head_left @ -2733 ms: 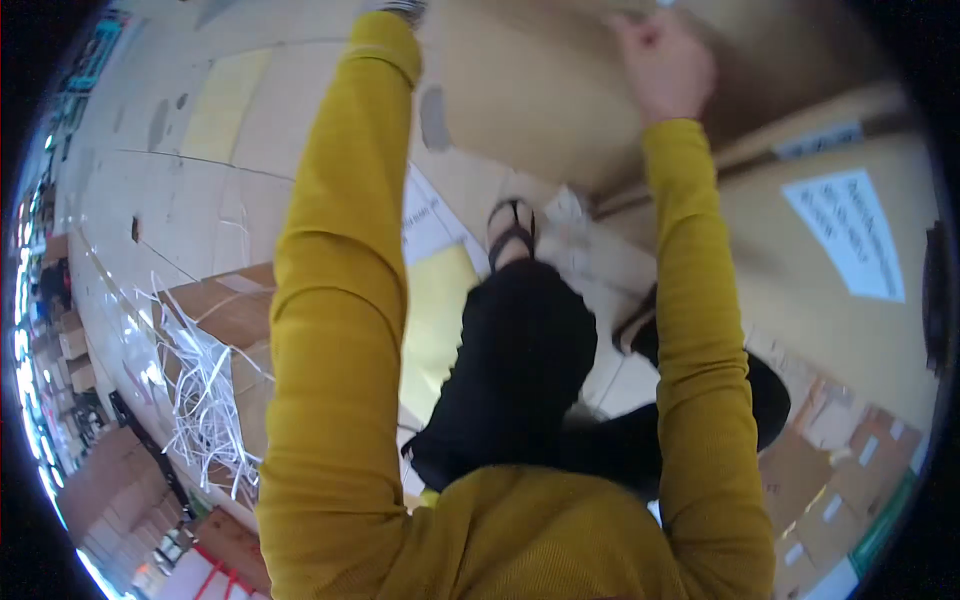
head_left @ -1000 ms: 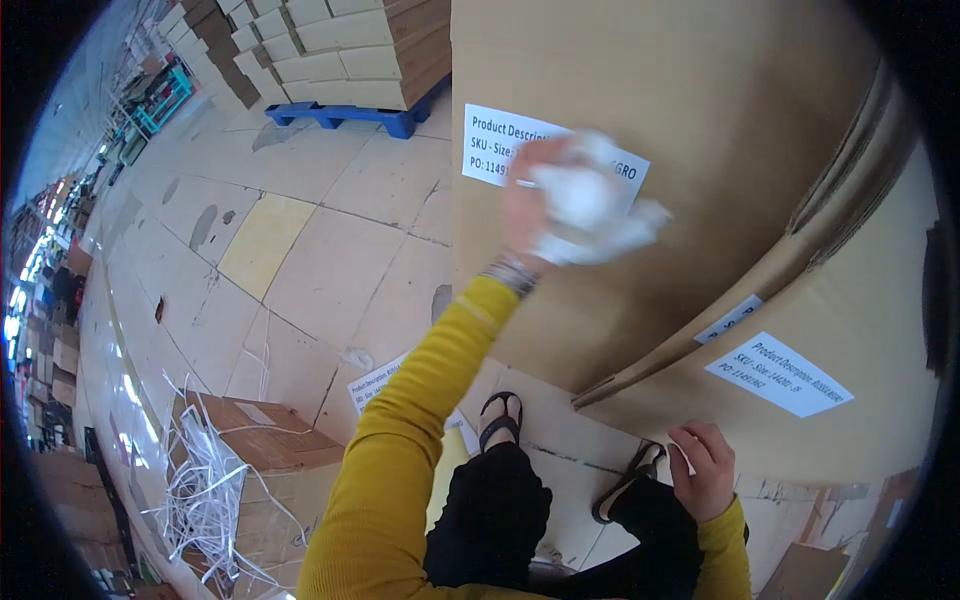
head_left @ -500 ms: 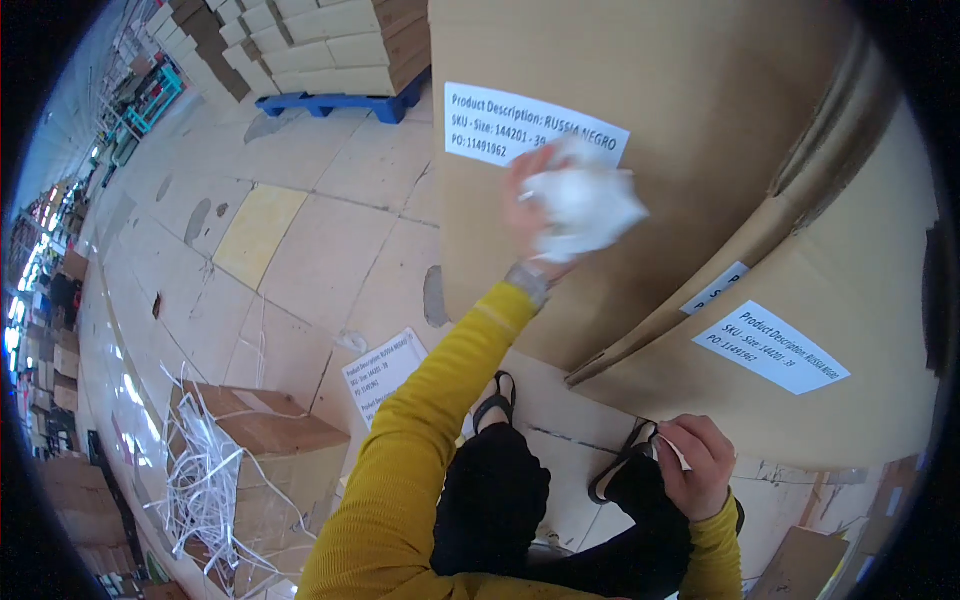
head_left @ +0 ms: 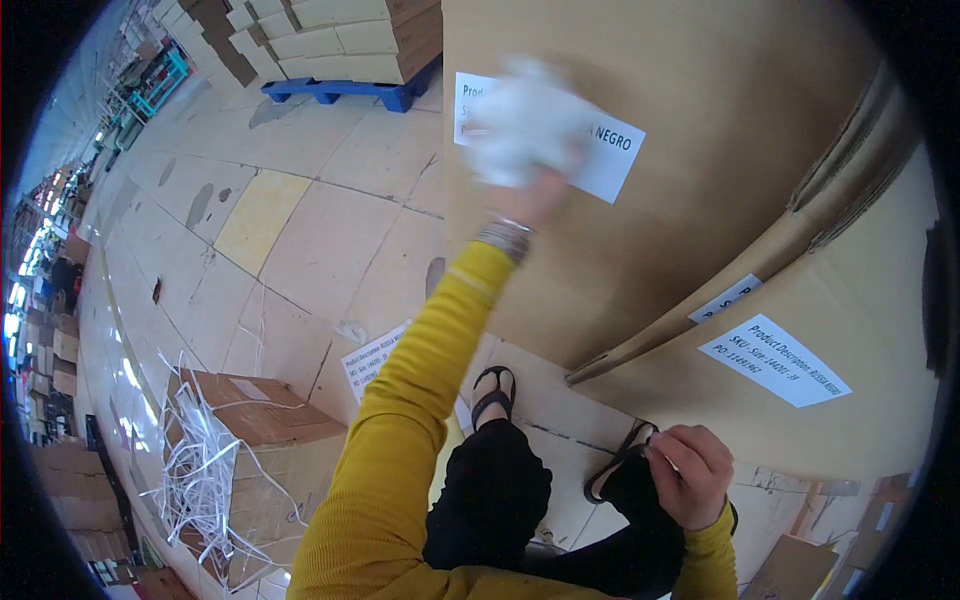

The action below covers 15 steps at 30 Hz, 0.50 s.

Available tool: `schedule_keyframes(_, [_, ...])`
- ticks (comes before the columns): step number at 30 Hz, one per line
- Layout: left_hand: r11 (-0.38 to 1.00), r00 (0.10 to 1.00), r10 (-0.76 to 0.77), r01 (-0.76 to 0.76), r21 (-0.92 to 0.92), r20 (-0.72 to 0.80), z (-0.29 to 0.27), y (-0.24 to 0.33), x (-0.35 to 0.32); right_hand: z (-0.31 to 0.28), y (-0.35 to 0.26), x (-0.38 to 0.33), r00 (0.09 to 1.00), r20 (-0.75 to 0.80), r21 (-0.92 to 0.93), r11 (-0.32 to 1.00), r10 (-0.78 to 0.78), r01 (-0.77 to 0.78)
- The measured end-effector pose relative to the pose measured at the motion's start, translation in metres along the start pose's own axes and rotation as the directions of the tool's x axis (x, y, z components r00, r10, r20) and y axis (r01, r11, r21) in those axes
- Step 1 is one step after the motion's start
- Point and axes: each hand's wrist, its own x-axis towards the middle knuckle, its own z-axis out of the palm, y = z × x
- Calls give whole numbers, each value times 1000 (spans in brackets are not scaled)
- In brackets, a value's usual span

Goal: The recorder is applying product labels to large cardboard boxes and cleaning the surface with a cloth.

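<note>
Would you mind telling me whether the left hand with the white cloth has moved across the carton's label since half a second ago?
Yes. The left hand and white cloth shifted up onto the white label.

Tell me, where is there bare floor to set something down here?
The open floor between the blue pallet and the small box with white straps is free. It is crowded by the person's feet, under the tall carton, where a paper sheet lies.

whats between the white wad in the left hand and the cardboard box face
In the head view, a white paper label stuck on the big cardboard box lies there; the left hand presses the blurred white wad over it.
</note>
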Motion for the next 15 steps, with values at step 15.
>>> schedule_keyframes(15, [850, 995, 41, 10, 527, -86, -118, -63, 58, -15, 14, -28, 996, 13, -38, 996, 86, -86])
